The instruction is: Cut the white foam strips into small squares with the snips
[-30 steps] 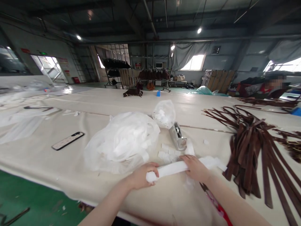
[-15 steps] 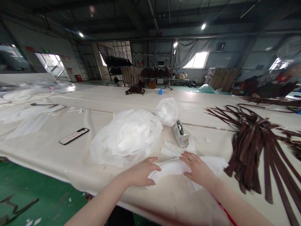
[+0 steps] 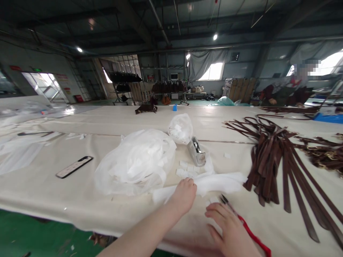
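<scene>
left hand [image 3: 185,194] on the white strip [image 3: 221,183], right hand [image 3: 229,225] beside the scissors [image 3: 250,232] (red-handled).

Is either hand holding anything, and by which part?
The left hand seems to grip the white strip left of its middle; its fingertips are hidden. The right hand is open, holding nothing visible.

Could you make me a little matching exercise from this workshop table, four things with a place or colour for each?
Things:
1. Phone
2. Straps
3. Dispenser
4. Left hand

Places and colours:
A. Beside the small bag
B. Left of the big bag
C. On the white strip
D. Dark brown, in a heap

Right pairs: 1-B, 2-D, 3-A, 4-C
</scene>
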### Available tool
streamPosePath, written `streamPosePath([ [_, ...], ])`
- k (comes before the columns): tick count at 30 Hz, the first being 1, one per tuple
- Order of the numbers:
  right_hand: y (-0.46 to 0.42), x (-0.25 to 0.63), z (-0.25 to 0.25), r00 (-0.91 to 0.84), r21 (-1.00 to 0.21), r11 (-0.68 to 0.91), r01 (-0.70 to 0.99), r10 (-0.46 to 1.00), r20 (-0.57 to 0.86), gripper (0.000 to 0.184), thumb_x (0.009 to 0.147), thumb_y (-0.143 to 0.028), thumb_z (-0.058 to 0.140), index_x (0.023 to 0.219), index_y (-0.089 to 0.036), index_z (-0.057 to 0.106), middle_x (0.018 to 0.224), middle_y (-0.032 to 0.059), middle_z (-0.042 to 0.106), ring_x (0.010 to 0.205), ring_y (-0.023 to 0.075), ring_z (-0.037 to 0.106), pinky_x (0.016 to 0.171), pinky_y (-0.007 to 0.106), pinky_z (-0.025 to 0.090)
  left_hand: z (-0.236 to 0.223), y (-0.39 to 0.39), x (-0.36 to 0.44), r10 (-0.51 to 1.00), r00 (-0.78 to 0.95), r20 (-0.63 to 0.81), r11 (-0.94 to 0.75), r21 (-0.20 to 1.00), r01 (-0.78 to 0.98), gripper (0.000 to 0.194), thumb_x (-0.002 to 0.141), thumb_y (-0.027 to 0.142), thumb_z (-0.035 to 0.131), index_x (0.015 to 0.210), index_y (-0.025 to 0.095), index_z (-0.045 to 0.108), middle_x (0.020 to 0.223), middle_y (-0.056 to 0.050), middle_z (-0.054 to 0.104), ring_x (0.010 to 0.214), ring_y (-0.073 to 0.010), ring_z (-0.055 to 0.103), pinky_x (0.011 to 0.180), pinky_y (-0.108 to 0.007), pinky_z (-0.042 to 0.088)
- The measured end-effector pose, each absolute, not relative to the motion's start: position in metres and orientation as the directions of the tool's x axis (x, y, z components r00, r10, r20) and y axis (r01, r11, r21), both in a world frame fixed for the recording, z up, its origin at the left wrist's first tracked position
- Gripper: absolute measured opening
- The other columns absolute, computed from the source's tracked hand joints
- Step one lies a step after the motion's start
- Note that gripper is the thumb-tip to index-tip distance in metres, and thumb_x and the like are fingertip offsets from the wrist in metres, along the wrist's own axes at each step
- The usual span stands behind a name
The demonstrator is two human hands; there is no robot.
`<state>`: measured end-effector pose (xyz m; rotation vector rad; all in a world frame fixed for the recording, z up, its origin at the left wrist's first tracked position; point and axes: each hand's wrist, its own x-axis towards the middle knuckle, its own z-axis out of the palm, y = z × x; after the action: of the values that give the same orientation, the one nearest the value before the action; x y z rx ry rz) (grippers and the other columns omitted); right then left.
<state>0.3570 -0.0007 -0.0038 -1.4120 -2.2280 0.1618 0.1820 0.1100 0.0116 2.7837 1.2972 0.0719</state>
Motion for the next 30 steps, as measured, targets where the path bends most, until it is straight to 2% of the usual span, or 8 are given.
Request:
streamPosePath([
  [5,-0.039,0.378,-0.027,-0.335,-0.348,0.503,0.791,0.832,0.442,0.018,0.082,-0.015,0.058,0.091,-0.027,0.066,0.104,0.0065,0.072,0.096,0.0249,0.067,0.084,0.037,0.057,0.010,0.109,0.193,0.742,0.670,-0.012,-0.671,-0.007,0.742,0.025,0.089,0.006,0.041,0.099,0.011,0.062,0.103,-0.015,0.060,0.103,-0.0280,0.054,0.090,-0.043,0.043],
  [8,-0.045,0.404,-0.036,-0.137,-0.393,0.319,0.862,0.894,0.427,0.012,0.088,-0.025,0.056,0.094,-0.026,0.066,0.103,0.0080,0.071,0.095,0.0254,0.067,0.084,0.039,0.055,0.012,0.104,0.200,0.763,0.645,-0.051,-0.643,0.042,0.764,0.026,0.088,0.005,0.041,0.101,0.012,0.062,0.105,-0.015,0.061,0.105,-0.0277,0.054,0.093,-0.042,0.042],
  [11,-0.040,0.419,-0.036,0.072,-0.408,0.098,0.908,0.921,0.383,0.017,0.090,-0.031,0.052,0.101,-0.024,0.063,0.102,0.0098,0.069,0.095,0.0279,0.065,0.084,0.042,0.053,0.011,0.100,0.207,0.806,0.588,-0.075,-0.583,0.077,0.809,0.022,0.087,0.014,0.051,0.105,0.011,0.062,0.105,-0.015,0.062,0.105,-0.0296,0.056,0.092,-0.043,0.044],
  [15,-0.019,0.411,-0.027,0.143,-0.298,-0.046,0.954,0.939,0.314,0.022,0.088,-0.032,0.054,0.105,-0.021,0.061,0.101,0.0124,0.067,0.097,0.0315,0.062,0.081,0.043,0.049,0.012,0.102,0.212,0.833,0.544,-0.098,-0.532,0.123,0.837,0.025,0.081,0.026,0.060,0.102,0.013,0.065,0.105,-0.016,0.064,0.104,-0.0319,0.058,0.092,-0.044,0.045],
  [18,-0.002,0.401,-0.023,0.141,-0.158,-0.100,0.982,0.951,0.276,0.012,0.086,-0.019,0.052,0.093,-0.019,0.062,0.092,0.0133,0.066,0.088,0.0307,0.062,0.074,0.040,0.047,0.020,0.109,0.211,0.844,0.519,-0.132,-0.494,0.181,0.850,0.019,0.078,0.028,0.061,0.090,0.016,0.069,0.100,-0.014,0.066,0.102,-0.0309,0.060,0.091,-0.042,0.046],
  [23,0.007,0.396,-0.030,0.110,-0.049,-0.101,0.994,0.962,0.251,0.029,0.080,0.002,0.040,0.092,-0.013,0.062,0.086,0.0151,0.066,0.077,0.0273,0.066,0.065,0.036,0.047,0.037,0.124,0.200,0.844,0.493,-0.211,-0.410,0.339,0.847,0.013,0.066,0.024,0.067,0.078,0.018,0.067,0.092,-0.008,0.069,0.093,-0.0263,0.064,0.086,-0.035,0.049],
  [27,0.000,0.408,-0.033,0.157,-0.100,-0.134,0.986,0.947,0.280,0.031,0.078,0.004,0.036,0.085,-0.014,0.061,0.083,0.0162,0.066,0.065,0.0246,0.066,0.057,0.034,0.045,0.045,0.133,0.189,0.828,0.477,-0.295,-0.282,0.517,0.808,0.014,0.064,0.022,0.066,0.075,0.016,0.062,0.086,-0.007,0.070,0.089,-0.0263,0.066,0.079,-0.034,0.051],
  [30,-0.007,0.426,-0.025,0.292,-0.291,-0.220,0.931,0.928,0.230,0.024,0.082,-0.006,0.037,0.080,-0.018,0.059,0.081,0.0163,0.066,0.061,0.0252,0.064,0.054,0.034,0.042,0.050,0.137,0.183,0.786,0.479,-0.391,-0.126,0.657,0.743,0.014,0.071,0.023,0.059,0.083,0.016,0.059,0.084,-0.007,0.071,0.080,-0.0227,0.069,0.070,-0.031,0.054],
])
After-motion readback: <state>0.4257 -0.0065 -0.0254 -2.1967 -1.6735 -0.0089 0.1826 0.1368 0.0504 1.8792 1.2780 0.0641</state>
